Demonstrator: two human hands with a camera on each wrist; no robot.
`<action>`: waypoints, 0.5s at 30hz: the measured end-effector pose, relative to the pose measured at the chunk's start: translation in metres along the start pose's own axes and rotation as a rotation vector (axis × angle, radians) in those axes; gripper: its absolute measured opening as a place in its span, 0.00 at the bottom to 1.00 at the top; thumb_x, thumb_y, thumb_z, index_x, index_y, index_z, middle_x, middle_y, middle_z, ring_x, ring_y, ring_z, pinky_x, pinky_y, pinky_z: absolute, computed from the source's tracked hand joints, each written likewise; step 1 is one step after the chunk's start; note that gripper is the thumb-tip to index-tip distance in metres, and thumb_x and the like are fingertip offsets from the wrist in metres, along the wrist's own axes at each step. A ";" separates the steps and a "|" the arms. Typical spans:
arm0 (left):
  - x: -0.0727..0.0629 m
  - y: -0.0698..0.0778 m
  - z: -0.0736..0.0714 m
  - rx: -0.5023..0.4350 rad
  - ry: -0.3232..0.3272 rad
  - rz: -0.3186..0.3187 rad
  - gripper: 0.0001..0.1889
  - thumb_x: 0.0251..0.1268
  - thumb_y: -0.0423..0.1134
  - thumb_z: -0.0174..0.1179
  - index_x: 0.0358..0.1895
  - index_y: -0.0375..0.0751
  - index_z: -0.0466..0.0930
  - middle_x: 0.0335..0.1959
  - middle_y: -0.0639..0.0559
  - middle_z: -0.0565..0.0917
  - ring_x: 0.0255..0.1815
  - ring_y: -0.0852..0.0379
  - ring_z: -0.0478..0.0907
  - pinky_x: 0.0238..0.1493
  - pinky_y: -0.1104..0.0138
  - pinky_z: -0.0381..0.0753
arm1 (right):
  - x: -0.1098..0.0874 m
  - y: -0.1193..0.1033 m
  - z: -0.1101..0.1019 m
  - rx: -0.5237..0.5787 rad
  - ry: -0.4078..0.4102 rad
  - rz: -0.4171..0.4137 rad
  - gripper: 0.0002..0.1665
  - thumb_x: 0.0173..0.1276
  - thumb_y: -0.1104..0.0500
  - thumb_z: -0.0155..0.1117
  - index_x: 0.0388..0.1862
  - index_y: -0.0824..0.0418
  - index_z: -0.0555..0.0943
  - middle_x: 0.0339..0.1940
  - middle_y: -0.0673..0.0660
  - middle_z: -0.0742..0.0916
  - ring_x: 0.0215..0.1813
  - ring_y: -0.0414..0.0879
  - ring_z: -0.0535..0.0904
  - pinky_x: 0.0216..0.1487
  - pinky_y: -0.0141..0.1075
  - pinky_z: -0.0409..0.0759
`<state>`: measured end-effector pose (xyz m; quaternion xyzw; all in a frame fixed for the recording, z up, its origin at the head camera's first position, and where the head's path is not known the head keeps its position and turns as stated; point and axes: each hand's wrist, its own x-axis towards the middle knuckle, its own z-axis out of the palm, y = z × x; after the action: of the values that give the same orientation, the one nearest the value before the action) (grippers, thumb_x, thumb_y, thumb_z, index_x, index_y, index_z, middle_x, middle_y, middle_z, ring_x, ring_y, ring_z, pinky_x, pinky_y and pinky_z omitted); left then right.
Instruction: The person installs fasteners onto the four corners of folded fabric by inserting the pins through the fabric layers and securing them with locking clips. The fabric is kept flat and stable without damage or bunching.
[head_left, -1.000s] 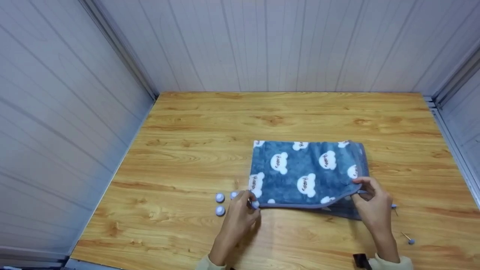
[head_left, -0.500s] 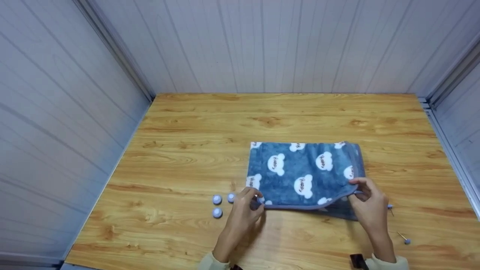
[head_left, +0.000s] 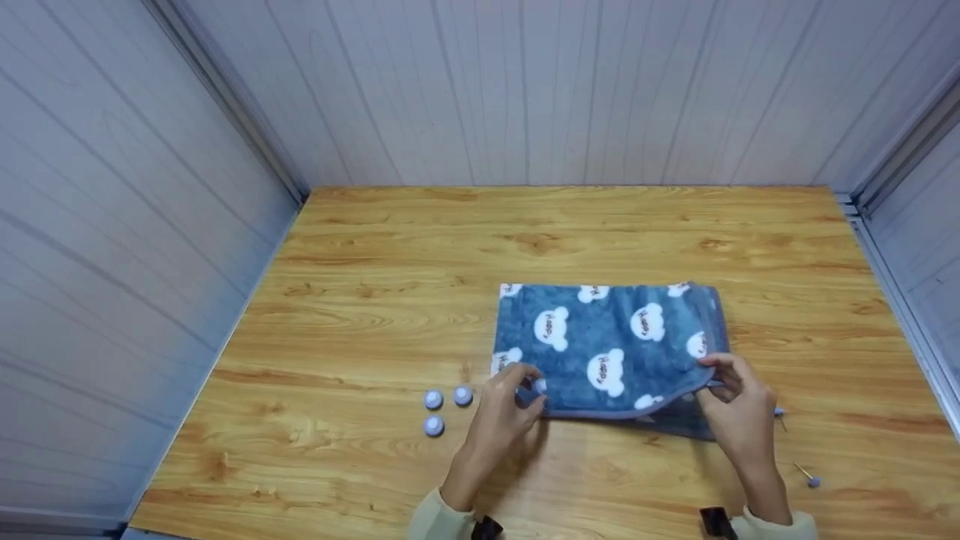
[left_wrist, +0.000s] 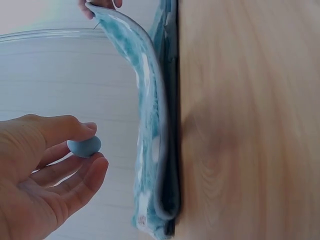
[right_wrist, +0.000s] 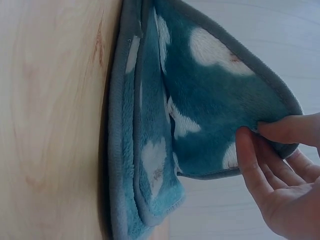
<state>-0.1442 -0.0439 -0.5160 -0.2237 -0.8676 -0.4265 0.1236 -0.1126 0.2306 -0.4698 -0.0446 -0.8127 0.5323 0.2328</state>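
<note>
A folded blue blanket with white bear-head prints lies on the table. My right hand pinches its near right corner and keeps that corner raised off the layers below, as the right wrist view also shows. A thin pin-like point sticks out of the raised cloth by those fingers in the left wrist view. Between thumb and fingertips, my left hand holds a small rounded blue-grey cap. That hand is above the blanket's near left corner, apart from the cloth in the left wrist view.
Three similar round caps sit on the wooden table left of the blanket. A pin with a blue head lies at the near right, and another blue-headed pin is partly hidden by the right hand. Panelled walls enclose the table.
My left hand has moved right with the cap, from beside the other caps to over the blanket's near left corner. The right hand still holds the raised corner.
</note>
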 end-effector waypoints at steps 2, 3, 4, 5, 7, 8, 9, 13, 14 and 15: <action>0.003 0.000 0.003 -0.012 0.001 0.016 0.13 0.49 0.25 0.68 0.39 0.35 0.77 0.34 0.47 0.81 0.33 0.55 0.80 0.30 0.67 0.80 | -0.001 -0.002 -0.001 -0.017 -0.004 0.013 0.13 0.52 0.81 0.60 0.39 0.76 0.78 0.37 0.69 0.84 0.38 0.30 0.79 0.36 0.19 0.75; 0.004 0.001 0.004 -0.016 0.000 0.022 0.13 0.49 0.25 0.68 0.39 0.34 0.77 0.34 0.47 0.81 0.33 0.54 0.80 0.30 0.67 0.80 | -0.001 -0.001 -0.001 -0.014 -0.004 0.016 0.14 0.52 0.81 0.60 0.39 0.76 0.78 0.37 0.69 0.84 0.38 0.30 0.79 0.36 0.19 0.74; 0.005 0.001 0.005 -0.015 0.001 0.027 0.13 0.49 0.25 0.68 0.39 0.34 0.77 0.34 0.47 0.81 0.33 0.54 0.80 0.31 0.67 0.80 | -0.001 -0.001 -0.001 -0.019 -0.007 0.019 0.14 0.53 0.81 0.60 0.39 0.76 0.78 0.38 0.68 0.84 0.38 0.30 0.79 0.36 0.19 0.75; 0.006 0.002 0.006 -0.015 0.002 0.035 0.13 0.48 0.25 0.68 0.39 0.34 0.78 0.34 0.47 0.81 0.33 0.54 0.79 0.31 0.68 0.80 | -0.001 -0.001 -0.001 -0.021 -0.009 0.021 0.14 0.53 0.81 0.59 0.39 0.76 0.78 0.37 0.68 0.84 0.38 0.30 0.79 0.36 0.20 0.75; 0.009 0.003 0.008 -0.017 0.003 0.043 0.13 0.48 0.25 0.68 0.39 0.35 0.78 0.34 0.47 0.81 0.33 0.55 0.79 0.32 0.69 0.80 | -0.001 0.000 -0.002 -0.018 -0.008 0.021 0.14 0.53 0.81 0.60 0.40 0.76 0.78 0.38 0.68 0.84 0.39 0.30 0.79 0.36 0.20 0.75; 0.010 0.004 0.009 -0.023 0.003 0.045 0.13 0.48 0.25 0.68 0.39 0.35 0.78 0.34 0.47 0.81 0.33 0.55 0.79 0.32 0.69 0.80 | -0.001 0.004 -0.002 -0.019 -0.007 0.027 0.14 0.52 0.81 0.60 0.40 0.75 0.78 0.38 0.68 0.84 0.39 0.30 0.79 0.36 0.20 0.75; 0.012 0.005 0.010 -0.027 0.002 0.047 0.13 0.48 0.25 0.68 0.39 0.35 0.78 0.34 0.48 0.81 0.34 0.56 0.79 0.32 0.69 0.80 | 0.000 0.009 -0.001 -0.018 -0.007 0.032 0.14 0.53 0.80 0.60 0.40 0.74 0.79 0.38 0.67 0.84 0.39 0.30 0.79 0.36 0.20 0.75; 0.016 0.010 0.015 -0.057 -0.013 0.029 0.14 0.49 0.25 0.68 0.39 0.35 0.77 0.35 0.48 0.81 0.34 0.57 0.79 0.31 0.67 0.80 | 0.002 0.031 -0.001 -0.028 -0.008 0.066 0.16 0.53 0.79 0.62 0.42 0.71 0.79 0.40 0.63 0.85 0.40 0.29 0.79 0.37 0.20 0.75; 0.017 0.011 0.016 -0.062 -0.017 0.023 0.14 0.49 0.25 0.68 0.40 0.36 0.77 0.35 0.48 0.80 0.34 0.57 0.79 0.31 0.67 0.80 | 0.003 0.035 -0.001 -0.029 -0.007 0.073 0.16 0.53 0.78 0.62 0.42 0.70 0.79 0.40 0.63 0.85 0.40 0.29 0.79 0.37 0.20 0.75; 0.018 0.012 0.017 -0.066 -0.020 0.017 0.14 0.49 0.25 0.68 0.40 0.35 0.77 0.35 0.48 0.80 0.35 0.57 0.79 0.31 0.67 0.80 | 0.003 0.036 -0.001 -0.027 -0.006 0.071 0.16 0.53 0.78 0.63 0.42 0.70 0.79 0.40 0.63 0.85 0.40 0.29 0.79 0.37 0.20 0.75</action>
<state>-0.1548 -0.0185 -0.5109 -0.2395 -0.8523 -0.4514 0.1111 -0.1210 0.2480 -0.4999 -0.0748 -0.8185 0.5292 0.2107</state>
